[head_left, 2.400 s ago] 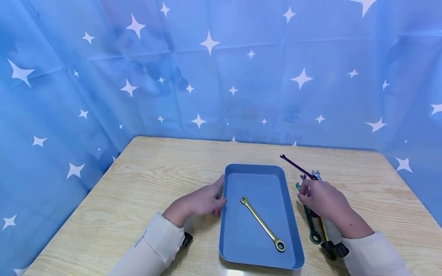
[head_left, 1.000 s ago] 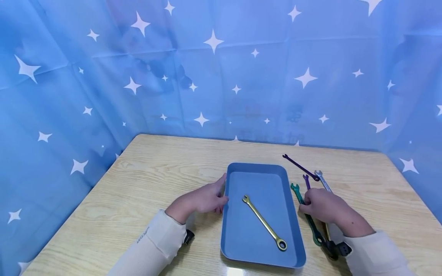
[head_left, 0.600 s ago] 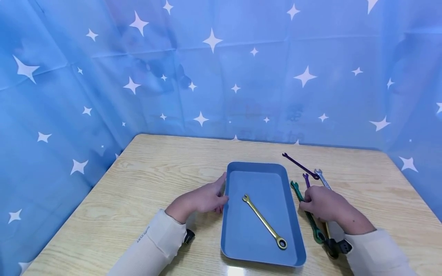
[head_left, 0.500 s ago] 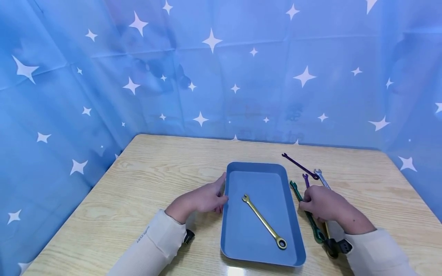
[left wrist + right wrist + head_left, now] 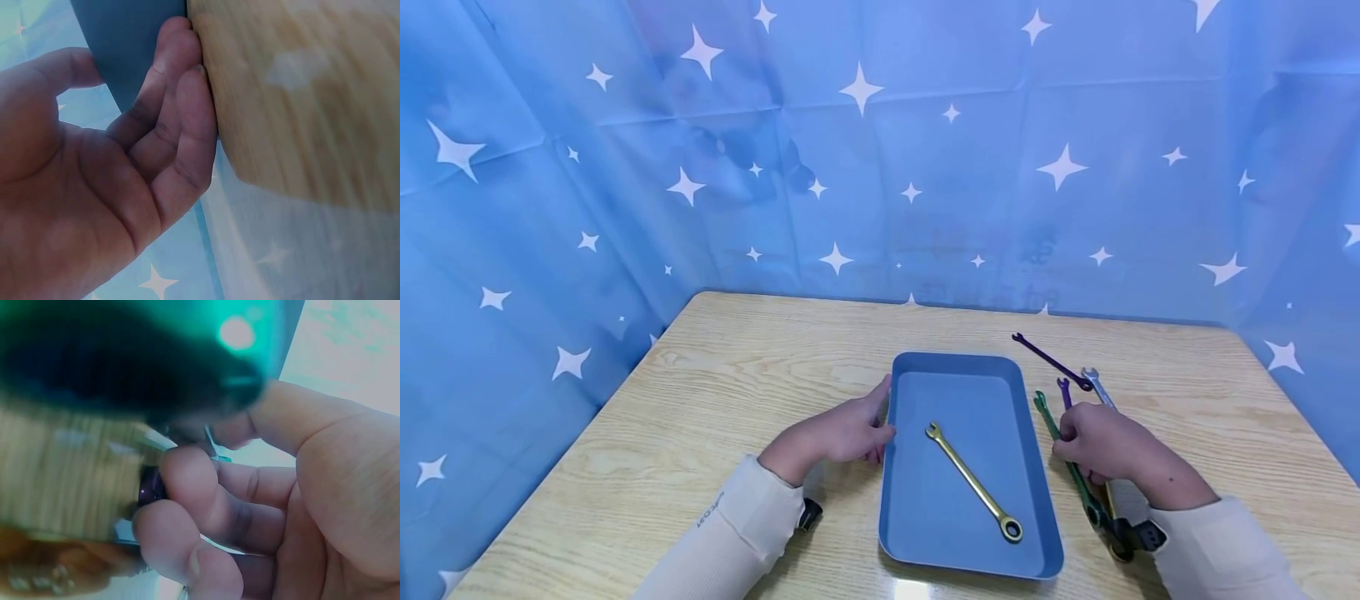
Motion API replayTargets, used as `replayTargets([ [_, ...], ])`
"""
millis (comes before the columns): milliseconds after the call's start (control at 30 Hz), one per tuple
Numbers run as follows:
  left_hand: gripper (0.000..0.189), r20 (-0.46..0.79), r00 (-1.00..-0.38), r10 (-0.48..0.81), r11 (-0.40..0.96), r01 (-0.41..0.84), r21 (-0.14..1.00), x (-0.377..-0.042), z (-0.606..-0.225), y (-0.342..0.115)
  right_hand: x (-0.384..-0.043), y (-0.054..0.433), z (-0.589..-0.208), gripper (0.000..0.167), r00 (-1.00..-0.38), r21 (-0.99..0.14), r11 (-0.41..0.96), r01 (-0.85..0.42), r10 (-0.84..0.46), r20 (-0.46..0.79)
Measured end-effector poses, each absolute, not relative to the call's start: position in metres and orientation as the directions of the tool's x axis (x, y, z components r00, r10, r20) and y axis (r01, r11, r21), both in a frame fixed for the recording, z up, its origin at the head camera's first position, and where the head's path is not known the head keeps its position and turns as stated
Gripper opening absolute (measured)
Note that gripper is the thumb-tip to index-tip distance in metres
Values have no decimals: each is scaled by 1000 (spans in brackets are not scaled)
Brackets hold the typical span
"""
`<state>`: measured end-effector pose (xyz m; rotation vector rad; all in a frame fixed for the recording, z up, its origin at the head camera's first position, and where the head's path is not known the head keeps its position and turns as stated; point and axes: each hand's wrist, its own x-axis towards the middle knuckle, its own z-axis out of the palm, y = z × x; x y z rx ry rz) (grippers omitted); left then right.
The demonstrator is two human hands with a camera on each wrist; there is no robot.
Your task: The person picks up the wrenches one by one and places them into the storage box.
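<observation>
My left hand [image 5: 842, 429] holds the left wall of a blue tray [image 5: 887, 500]. In the left wrist view the thumb goes behind the wall [image 5: 125, 44], and the curled fingers [image 5: 197, 106] lie along its outer side at the table. A gold ratchet wrench [image 5: 973, 483] rests slantwise inside the tray. Right of the tray, my right hand [image 5: 1108, 446] pinches a green ratchet wrench [image 5: 1078, 485] near its middle. Its ring end looms blurred in the right wrist view. Beneath that hand, partly hidden, lie a purple wrench [image 5: 1064, 392], a silver wrench [image 5: 1099, 388] and another gold one [image 5: 1109, 502].
A dark purple wrench [image 5: 1051, 361] lies behind the right hand, its near end by the silver one. The wood-grain table [image 5: 737, 375] reaches back to a blue star-patterned curtain [image 5: 925, 167]. A black wrist camera [image 5: 1146, 536] sits close over the tools.
The right hand has come down and nearer to me over the wrenches and closed on the green one, whose open end has just shifted slightly right. The left hand stays at the tray.
</observation>
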<state>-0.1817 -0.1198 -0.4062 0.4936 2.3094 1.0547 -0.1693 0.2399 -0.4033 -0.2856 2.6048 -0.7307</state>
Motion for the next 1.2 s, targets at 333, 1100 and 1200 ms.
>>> replayTargets([
  [333,82,-326,-787,525,621,92,779,-181,-405,-119,-169,239,-403,27,-891,-536,840,-81,-303,-340],
  [1100,82,-329,-793,512,638,95,764,-181,-406,-117,-172,235,-395,16,-936,-657,740,-145,-317,-150],
  [1200,82,-326,-794,513,635,96,766,-181,-406,-117,-173,233,-392,17,-945,-683,717,-137,-302,-127],
])
